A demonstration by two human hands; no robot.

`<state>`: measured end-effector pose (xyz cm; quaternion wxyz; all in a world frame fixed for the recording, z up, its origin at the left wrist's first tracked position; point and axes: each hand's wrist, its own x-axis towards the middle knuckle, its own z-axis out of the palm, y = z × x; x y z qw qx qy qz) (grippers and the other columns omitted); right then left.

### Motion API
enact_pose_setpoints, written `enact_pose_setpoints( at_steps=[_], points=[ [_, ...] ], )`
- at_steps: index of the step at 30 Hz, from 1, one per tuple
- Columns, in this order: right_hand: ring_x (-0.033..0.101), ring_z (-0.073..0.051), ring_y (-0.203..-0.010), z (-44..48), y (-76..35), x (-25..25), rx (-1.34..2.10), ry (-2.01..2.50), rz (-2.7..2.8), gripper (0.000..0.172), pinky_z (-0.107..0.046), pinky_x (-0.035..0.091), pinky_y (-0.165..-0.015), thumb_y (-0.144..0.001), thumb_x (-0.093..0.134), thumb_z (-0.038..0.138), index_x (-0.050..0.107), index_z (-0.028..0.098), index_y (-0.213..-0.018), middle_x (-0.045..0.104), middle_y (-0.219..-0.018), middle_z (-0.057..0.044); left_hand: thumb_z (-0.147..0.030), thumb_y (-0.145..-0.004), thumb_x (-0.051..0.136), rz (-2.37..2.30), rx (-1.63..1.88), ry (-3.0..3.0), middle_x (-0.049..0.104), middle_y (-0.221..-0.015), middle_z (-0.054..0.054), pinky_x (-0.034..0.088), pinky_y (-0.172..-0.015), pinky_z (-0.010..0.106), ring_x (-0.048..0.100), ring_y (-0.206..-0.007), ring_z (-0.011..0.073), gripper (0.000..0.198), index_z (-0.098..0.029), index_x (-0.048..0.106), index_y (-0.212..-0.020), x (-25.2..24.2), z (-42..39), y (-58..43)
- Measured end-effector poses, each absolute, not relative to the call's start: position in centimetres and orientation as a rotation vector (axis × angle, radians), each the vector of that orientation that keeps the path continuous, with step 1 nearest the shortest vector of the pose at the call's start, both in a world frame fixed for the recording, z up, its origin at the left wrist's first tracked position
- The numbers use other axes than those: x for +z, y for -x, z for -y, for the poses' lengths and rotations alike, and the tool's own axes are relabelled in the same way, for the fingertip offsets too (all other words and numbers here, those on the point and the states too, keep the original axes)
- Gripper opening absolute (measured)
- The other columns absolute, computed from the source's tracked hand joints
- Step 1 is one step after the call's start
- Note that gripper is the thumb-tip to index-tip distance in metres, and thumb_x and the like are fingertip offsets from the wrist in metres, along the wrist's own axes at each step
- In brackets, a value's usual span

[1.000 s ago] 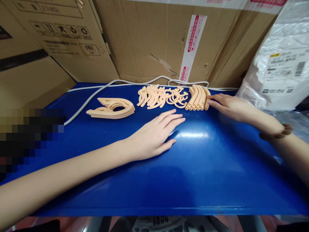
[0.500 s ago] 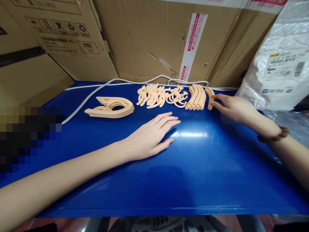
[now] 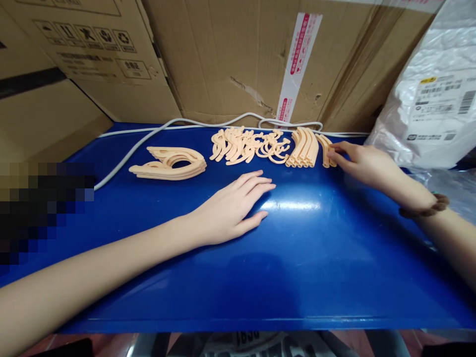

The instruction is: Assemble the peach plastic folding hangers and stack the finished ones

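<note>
My right hand (image 3: 372,163), a dark bead bracelet at its wrist, pinches a short curved beige plastic piece (image 3: 331,161) between thumb and fingertips. A like piece (image 3: 325,144) lies against its left side. Further left is a tight row of curved hollow beige pieces (image 3: 304,148). My left hand (image 3: 230,210) rests palm down on the blue table (image 3: 297,277) with fingers spread, holding nothing. Beyond it lie small beige hooks (image 3: 275,146) and a pile of wavy beige pieces (image 3: 234,145). A stack of larger looped beige pieces (image 3: 171,171) sits to the left.
Cardboard boxes (image 3: 230,54) stand along the back and left of the table. A white cable (image 3: 148,136) runs behind the beige pieces. At the right back leans a white plastic parcel bag (image 3: 412,119) with a label.
My right hand has shifted slightly to the right, and two short curved pieces now show side by side at its fingertips where one showed before. The left hand has stayed put.
</note>
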<state>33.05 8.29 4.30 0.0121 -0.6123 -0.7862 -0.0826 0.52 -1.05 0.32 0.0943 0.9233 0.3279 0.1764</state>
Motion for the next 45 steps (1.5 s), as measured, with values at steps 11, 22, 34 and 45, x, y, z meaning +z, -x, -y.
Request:
enact_pose_setpoints(
  at_steps=[11, 22, 34, 45],
  points=[
    [0.064, -0.028, -0.076, -7.3, -32.2, 4.6, -0.579, 2.095, 2.385, 0.039, -0.032, 0.031, -0.052, -0.092, 0.04, 0.054, 0.059, 0.02, -0.095, 0.068, -0.089, -0.011, -0.042, -0.097, 0.044, -1.089, 0.447, -2.701, 0.043, -0.147, 0.015, 0.03, -0.118, 0.045, 0.03, -0.142, 0.0278, 0.052, -0.011, 0.043, -0.139, 0.4, 1.2, -0.5],
    [0.065, -0.03, -0.069, -6.4, -31.0, 5.2, -0.535, 2.298, 2.253, 0.045, -0.031, 0.029, -0.051, -0.089, 0.042, 0.041, 0.042, 0.006, -0.118, 0.069, -0.082, -0.021, -0.043, -0.098, 0.042, -1.108, 0.405, -2.703, 0.041, -0.149, 0.014, 0.031, -0.117, 0.044, 0.032, -0.141, 0.0273, 0.051, -0.012, 0.044, -0.139, 0.3, 1.2, -0.6],
    [0.058, -0.017, -0.058, -1.2, -26.9, 6.1, -0.387, 1.233, 2.449, 0.03, -0.026, 0.038, -0.049, -0.085, 0.051, 0.035, 0.041, 0.016, -0.105, 0.061, -0.076, -0.005, -0.041, -0.096, 0.049, -1.197, 0.871, -2.52, 0.031, -0.154, 0.017, 0.027, -0.119, 0.043, 0.027, -0.144, 0.0244, 0.066, -0.013, 0.02, -0.148, 0.4, 1.1, -0.4],
    [0.054, -0.016, -0.062, -0.3, -25.4, 4.3, -0.42, 0.564, 2.774, 0.003, -0.027, 0.042, -0.059, -0.093, 0.045, 0.021, 0.044, 0.019, -0.091, 0.058, -0.076, -0.004, -0.032, -0.099, 0.045, -1.3, 0.819, -2.737, 0.069, -0.106, 0.004, 0.037, -0.079, 0.039, 0.059, -0.094, 0.0223, 0.024, -0.018, 0.058, -0.112, 1.2, 1.6, -0.6]
  ],
)
